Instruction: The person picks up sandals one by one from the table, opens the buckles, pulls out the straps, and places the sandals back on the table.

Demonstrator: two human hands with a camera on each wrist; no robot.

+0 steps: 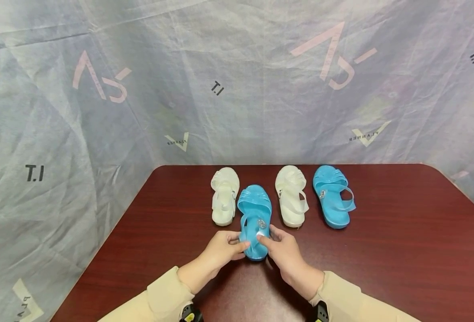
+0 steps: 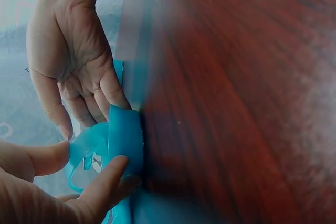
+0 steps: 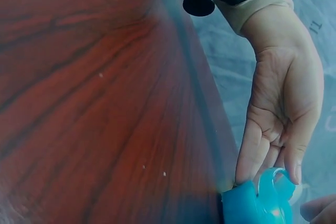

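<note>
Both hands close on the near blue sandal [image 1: 254, 221], which lies on the dark red tabletop [image 1: 382, 259]. Left hand [image 1: 221, 250] holds its heel end from the left, thumb and fingers pinching the sole and strap. Right hand [image 1: 285, 250] grips the same heel end from the right, thumb on the strap. Beyond this sandal, just left of it, lies a white sandal [image 1: 224, 195]; to its right lie a second white sandal [image 1: 291, 195] and, further right, a second blue sandal [image 1: 332, 195].

Even bright light; wrist views blurred close-up; head view edge-warped.
</note>
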